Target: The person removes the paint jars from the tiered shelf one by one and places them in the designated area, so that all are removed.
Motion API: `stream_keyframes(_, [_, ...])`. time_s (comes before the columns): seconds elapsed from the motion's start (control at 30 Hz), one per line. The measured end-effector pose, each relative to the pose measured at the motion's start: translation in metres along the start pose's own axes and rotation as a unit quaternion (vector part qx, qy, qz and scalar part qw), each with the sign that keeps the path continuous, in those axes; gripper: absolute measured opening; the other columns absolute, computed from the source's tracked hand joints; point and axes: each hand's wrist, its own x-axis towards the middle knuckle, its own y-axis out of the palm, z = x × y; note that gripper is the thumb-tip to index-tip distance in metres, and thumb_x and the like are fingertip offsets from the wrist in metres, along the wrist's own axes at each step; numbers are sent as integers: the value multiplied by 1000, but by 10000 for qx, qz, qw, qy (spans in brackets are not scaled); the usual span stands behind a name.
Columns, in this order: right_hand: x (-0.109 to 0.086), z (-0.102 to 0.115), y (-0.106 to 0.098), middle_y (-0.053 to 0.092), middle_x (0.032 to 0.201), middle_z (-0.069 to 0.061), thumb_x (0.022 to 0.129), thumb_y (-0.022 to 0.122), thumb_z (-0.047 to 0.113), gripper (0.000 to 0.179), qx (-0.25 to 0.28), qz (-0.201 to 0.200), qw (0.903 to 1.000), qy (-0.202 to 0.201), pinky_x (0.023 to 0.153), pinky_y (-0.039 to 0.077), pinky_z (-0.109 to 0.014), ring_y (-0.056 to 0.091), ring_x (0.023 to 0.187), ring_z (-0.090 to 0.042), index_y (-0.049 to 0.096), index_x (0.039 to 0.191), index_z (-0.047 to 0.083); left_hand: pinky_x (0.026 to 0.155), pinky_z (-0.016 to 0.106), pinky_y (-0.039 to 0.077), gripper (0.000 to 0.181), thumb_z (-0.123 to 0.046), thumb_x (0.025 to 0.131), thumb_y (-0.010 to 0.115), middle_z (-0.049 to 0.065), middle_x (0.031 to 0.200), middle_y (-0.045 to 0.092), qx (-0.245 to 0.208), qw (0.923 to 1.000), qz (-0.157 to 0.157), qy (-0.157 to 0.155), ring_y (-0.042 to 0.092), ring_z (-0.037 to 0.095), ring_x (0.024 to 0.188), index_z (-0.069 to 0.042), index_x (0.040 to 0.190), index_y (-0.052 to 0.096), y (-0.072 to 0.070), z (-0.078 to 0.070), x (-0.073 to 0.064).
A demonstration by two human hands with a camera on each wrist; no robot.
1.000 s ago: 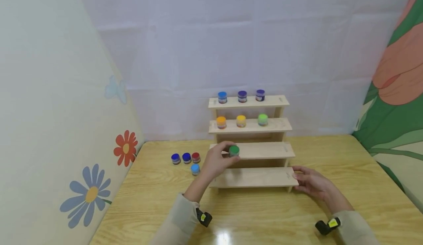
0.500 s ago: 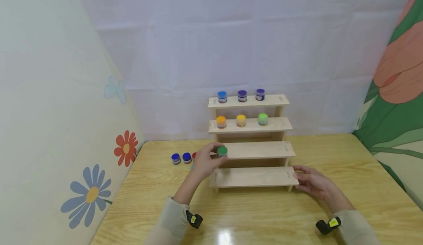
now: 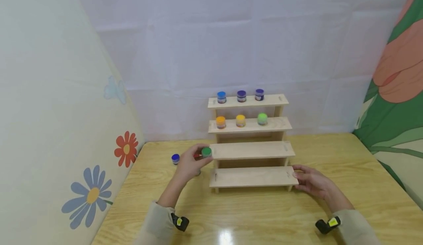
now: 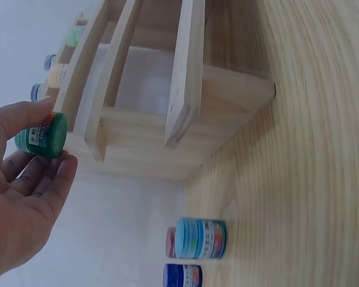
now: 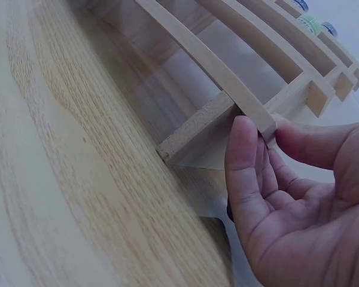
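Note:
In the head view my left hand (image 3: pixel 191 164) holds a small green paint jar (image 3: pixel 206 152) just off the left end of the third shelf down. The left wrist view shows the green jar (image 4: pixel 43 136) pinched between thumb and fingers. At the right end of the lowest step of the wooden tiered shelf (image 3: pixel 252 177), my right hand (image 3: pixel 312 182) grips the board, thumb on one face and fingers on the other, as the right wrist view shows of the board end (image 5: pixel 260 122). Orange (image 3: pixel 220 122), yellow (image 3: pixel 240 121) and light green jars (image 3: pixel 262 119) stand on the second tier.
Blue (image 3: pixel 221 97) and two purple jars (image 3: pixel 241 96) stand on the top tier. Left of the shelf, a dark blue jar (image 3: pixel 176 159) sits on the table (image 3: pixel 264 215). A light blue jar (image 4: pixel 200 238) and a red one (image 4: pixel 170 242) are mostly behind my left hand in the head view.
My left hand has carried the green jar leftward, from in front of the third tier to beyond its left end, now covering jars on the table. My right hand stays on the lowest board.

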Motion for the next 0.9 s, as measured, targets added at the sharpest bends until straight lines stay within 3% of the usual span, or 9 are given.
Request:
stream_keyframes(0.23, [1, -2, 0, 70, 102, -2, 104, 54, 8, 24, -1, 10, 10000, -50, 75, 59, -24, 68, 89, -12, 55, 125, 18, 95, 44, 56, 50, -22, 88, 81, 7, 116, 68, 280, 9991, -41, -300, 64, 29, 111, -14, 133, 63, -16, 10, -6])
stream_keyframes(0.4, [2, -3, -1, 70, 103, -2, 104, 53, 8, 27, -34, 21, 10000, -91, 75, 59, -24, 68, 88, -12, 51, 131, 14, 95, 45, 56, 49, -22, 89, 80, 8, 115, 68, 490, 9983, -99, -312, 64, 28, 109, -11, 133, 63, -26, 22, -9])
stream_keyframes(0.67, [1, -5, -2, 70, 102, -2, 105, 52, 7, 24, 25, 102, 9998, -142, 74, 59, -23, 68, 88, -11, 53, 127, 16, 103, 48, 51, 48, -21, 90, 78, 12, 124, 67, 299, 9983, -51, -488, 61, 30, 118, -9, 134, 62, -37, 37, -12])
stream_keyframes(0.9, [2, -5, -2, 70, 103, -1, 104, 53, 8, 23, 73, 43, 9998, -158, 75, 59, -23, 68, 90, -11, 57, 123, 21, 105, 50, 50, 48, -19, 91, 78, 15, 127, 66, 421, 9970, -92, -644, 60, 34, 121, -7, 134, 61, -43, 46, -13])
